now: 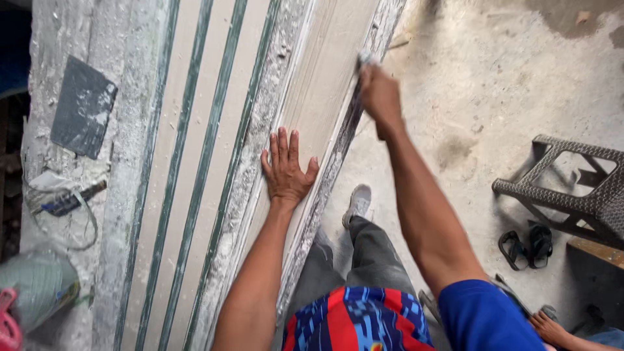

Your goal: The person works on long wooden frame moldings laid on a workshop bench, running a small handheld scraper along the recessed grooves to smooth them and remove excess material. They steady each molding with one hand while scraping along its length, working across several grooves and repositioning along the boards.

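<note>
On the dusty bench (123,195), the long moulding (325,84) runs away, left hand (286,170) flat

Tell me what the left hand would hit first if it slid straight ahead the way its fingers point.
Likely nothing soon: the left hand lies flat on the long pale plank, fingers pointing along it. The plank ahead looks bare up to the frame's top; depth is hard to judge.

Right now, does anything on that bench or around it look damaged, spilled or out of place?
Nothing looks damaged. The workbench is crusted with white residue, thickest along the edges of the long moulding. The left hand lies flat on it; the right hand holds a tool at its far edge. A pair of sandals lies on the floor.
</note>
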`<action>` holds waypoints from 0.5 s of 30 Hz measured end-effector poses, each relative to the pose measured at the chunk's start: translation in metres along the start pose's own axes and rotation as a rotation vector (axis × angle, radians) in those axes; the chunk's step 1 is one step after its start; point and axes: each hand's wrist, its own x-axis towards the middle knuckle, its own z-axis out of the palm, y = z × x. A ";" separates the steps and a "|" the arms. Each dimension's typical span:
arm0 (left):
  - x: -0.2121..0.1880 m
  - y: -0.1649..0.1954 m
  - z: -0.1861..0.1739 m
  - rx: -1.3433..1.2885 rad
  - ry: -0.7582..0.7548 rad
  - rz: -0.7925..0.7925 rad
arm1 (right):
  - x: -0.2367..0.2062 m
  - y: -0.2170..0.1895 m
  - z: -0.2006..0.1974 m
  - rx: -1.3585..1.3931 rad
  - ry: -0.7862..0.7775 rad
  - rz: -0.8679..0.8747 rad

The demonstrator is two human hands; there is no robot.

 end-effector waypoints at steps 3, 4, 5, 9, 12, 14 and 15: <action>-0.006 -0.001 -0.002 -0.006 -0.002 0.002 | 0.011 -0.017 -0.036 0.126 0.122 -0.063; -0.007 0.000 -0.003 -0.012 -0.005 0.001 | -0.002 -0.010 -0.037 0.279 0.115 -0.087; -0.008 0.000 -0.005 -0.018 -0.005 0.001 | -0.021 -0.005 -0.035 0.432 0.110 -0.112; -0.005 0.004 -0.009 -0.040 -0.007 0.001 | -0.109 0.029 0.025 0.559 0.137 0.089; -0.003 0.005 -0.008 -0.039 0.018 0.020 | -0.154 0.052 0.080 0.741 0.097 0.299; -0.003 0.006 -0.008 -0.044 0.024 0.018 | -0.145 0.051 0.085 0.814 0.126 0.307; -0.004 0.006 -0.008 -0.046 0.033 0.018 | -0.133 0.046 0.079 0.853 0.139 0.316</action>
